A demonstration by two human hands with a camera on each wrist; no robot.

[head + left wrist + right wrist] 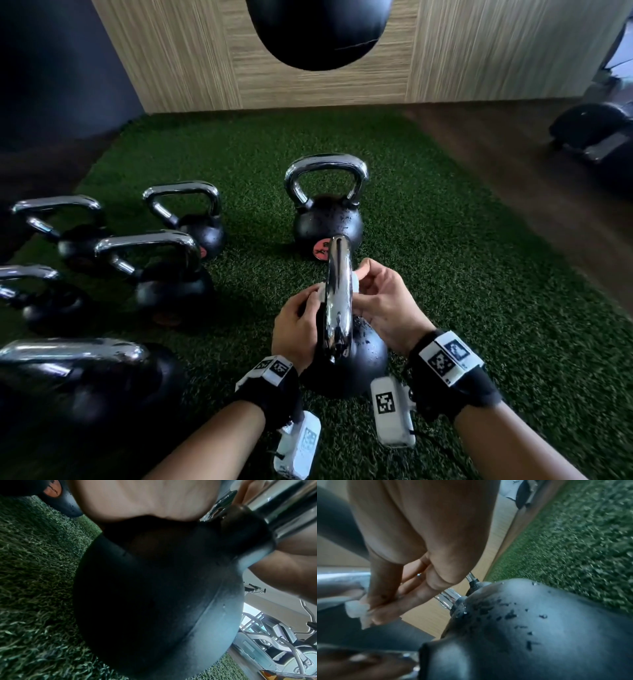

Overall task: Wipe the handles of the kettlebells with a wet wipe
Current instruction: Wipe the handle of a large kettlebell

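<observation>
Now the right hand (pixel 383 301) and the left hand (pixel 298 329) both pinch a small white wet wipe (pixel 354 284) around the shiny silver handle (pixel 337 294) of the nearest black kettlebell (pixel 346 363), one hand on each side. That handle loop runs straight away from the person, on green grass floor (pixel 479 291).

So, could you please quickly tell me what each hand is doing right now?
Left hand: closed, pinching the wet wipe against the chrome handle.
Right hand: closed, fingers pinching the wipe's other end.
</observation>
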